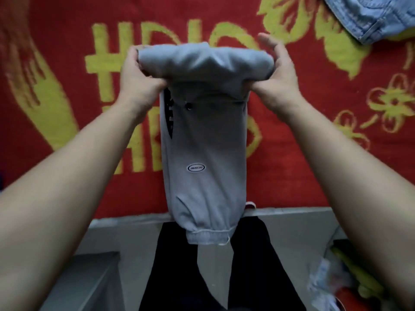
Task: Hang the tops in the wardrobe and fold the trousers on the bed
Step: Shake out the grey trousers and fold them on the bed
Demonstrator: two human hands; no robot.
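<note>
Directly above the bed's red blanket (314, 158), your left grip (139, 84) and right grip (278, 79) each clasp one end of the folded-over top of the grey trousers (202, 142), thumbs beneath the fold. Both grips are closed on the cloth. The legs hang toward you, elastic cuff (208, 236) lowest. A denim garment (370, 16) lies on the blanket at upper right, well apart.

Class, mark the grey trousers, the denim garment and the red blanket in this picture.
grey trousers (202, 142): head view, mid-leg fabric above the oval label.
denim garment (370, 16): head view, pale blue cloth near its seam.
red blanket (67, 30): head view, bare red patch at upper left.
</note>
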